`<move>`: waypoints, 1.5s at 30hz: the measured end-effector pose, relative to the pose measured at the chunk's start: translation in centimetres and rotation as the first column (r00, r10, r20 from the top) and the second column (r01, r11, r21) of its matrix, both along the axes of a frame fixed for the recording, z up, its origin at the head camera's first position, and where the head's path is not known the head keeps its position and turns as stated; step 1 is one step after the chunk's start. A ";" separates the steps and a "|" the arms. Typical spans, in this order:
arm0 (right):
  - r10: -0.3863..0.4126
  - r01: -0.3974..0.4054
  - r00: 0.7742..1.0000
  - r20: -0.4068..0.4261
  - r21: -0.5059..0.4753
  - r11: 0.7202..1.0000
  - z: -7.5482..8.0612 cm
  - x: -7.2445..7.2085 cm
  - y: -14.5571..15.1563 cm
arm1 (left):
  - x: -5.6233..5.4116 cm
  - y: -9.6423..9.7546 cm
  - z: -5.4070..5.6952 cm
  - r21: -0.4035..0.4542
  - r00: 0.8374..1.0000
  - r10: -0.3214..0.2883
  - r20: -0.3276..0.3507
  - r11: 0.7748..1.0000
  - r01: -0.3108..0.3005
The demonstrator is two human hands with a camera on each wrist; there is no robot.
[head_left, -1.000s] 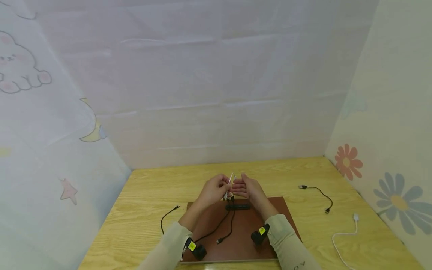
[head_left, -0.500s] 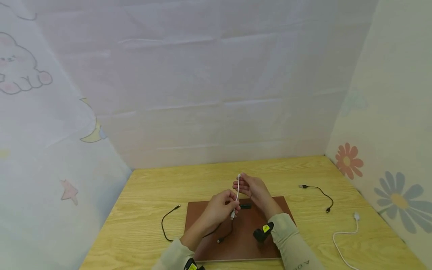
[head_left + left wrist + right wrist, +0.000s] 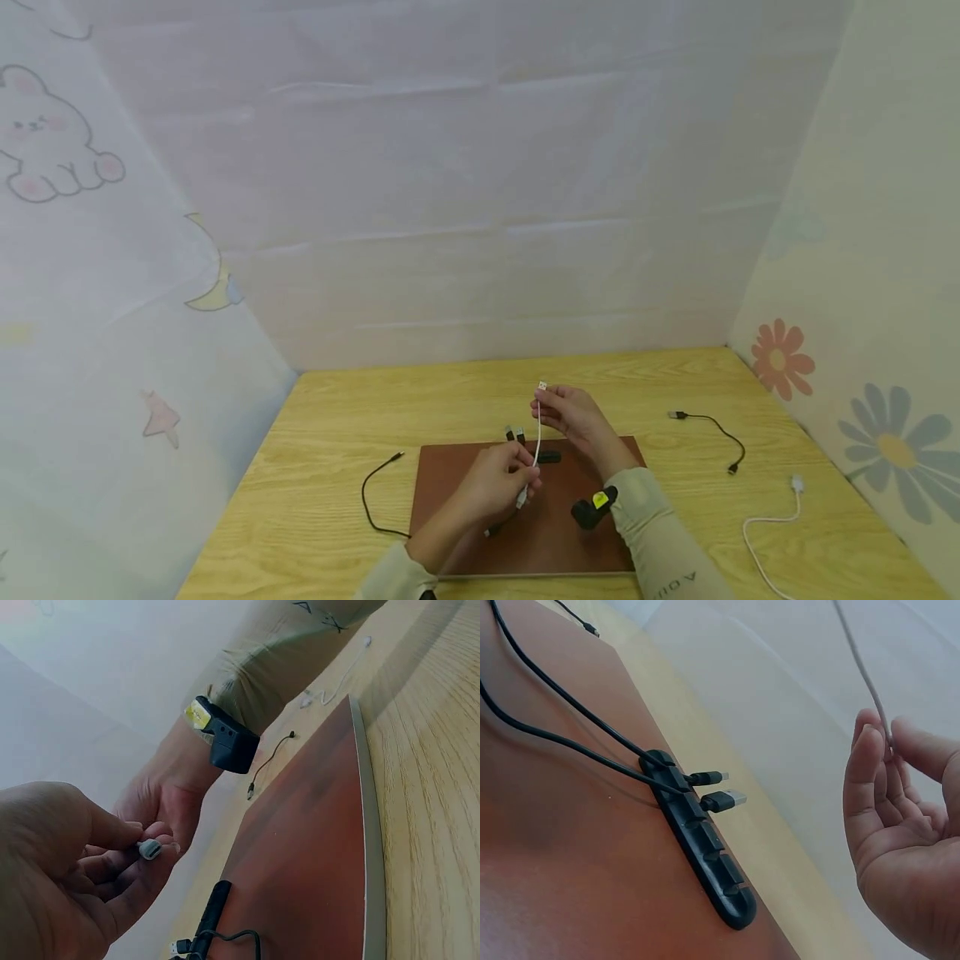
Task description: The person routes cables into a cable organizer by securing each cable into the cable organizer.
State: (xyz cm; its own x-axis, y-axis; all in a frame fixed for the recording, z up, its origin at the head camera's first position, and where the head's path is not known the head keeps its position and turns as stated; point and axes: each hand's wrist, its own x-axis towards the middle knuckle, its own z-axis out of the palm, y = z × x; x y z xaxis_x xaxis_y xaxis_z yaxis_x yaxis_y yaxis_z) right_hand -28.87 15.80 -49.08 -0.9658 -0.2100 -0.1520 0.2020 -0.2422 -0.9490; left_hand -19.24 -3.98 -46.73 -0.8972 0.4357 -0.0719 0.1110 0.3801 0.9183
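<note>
A short white USB cable runs taut between my two hands, above the brown board. My left hand pinches its lower end, with the small white connector sticking out past the fingertips. Farther up and right, my right hand pinches the other end between thumb and fingers, just below the USB plug. Beneath the hands, a black slotted cable holder lies along the board's far edge. Two black cables sit in neighbouring slots at one end of it, their plugs pointing away from the board.
The brown board lies on a wooden table. A black cable rests left of it. To the right lie a short black USB cable and a white cable. Patterned cloth walls enclose the table.
The white cable, bunched between both hands earlier, is now stretched out. My left hand has moved down and nearer, away from the holder, while my right hand has shifted slightly right and exposes the plug.
</note>
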 end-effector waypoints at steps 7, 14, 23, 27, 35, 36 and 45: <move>-0.007 0.011 0.999 -0.047 0.094 0.996 0.7 -0.1 0.1 | 0.0 -0.1 -0.2 -0.084 0.996 -0.036 -0.077 0.996 0.030; 0.024 0.004 0.995 -0.100 0.274 0.962 0.7 -0.3 0.1 | 0.5 0.0 -0.9 -0.227 0.972 -0.109 -0.210 0.972 0.060; 0.117 -0.033 0.983 -0.139 0.495 0.868 0.4 -0.1 -0.4 | 1.6 0.4 -1.0 -0.457 0.899 -0.239 -0.367 0.888 0.050; 0.137 -0.035 0.979 -0.150 0.537 0.843 0.0 -0.1 -0.5 | 1.9 0.6 -1.1 -0.503 0.896 -0.255 -0.363 0.863 0.042; 0.155 -0.057 0.979 -0.135 0.548 0.835 -0.8 -0.1 -0.8 | 2.6 1.4 -1.3 -0.623 0.840 -0.331 -0.429 0.782 -0.011; 0.155 -0.064 0.980 -0.123 0.542 0.838 -0.9 0.0 -0.8 | 2.7 1.4 -1.4 -0.639 0.826 -0.347 -0.444 0.769 -0.021; 0.157 -0.071 0.983 -0.095 0.594 0.801 -1.3 0.2 -1.1 | 3.7 1.7 -1.7 -0.736 0.764 -0.421 -0.489 0.669 -0.102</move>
State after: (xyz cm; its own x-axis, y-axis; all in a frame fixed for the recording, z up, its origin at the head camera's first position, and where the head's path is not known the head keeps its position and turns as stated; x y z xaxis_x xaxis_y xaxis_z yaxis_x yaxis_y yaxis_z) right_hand -28.64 14.71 -50.38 -0.9603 -0.2325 -0.1544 0.0546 0.3859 -0.9209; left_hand -15.54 -2.25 -48.41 -0.7757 0.6253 0.0846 0.6310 0.7698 0.0962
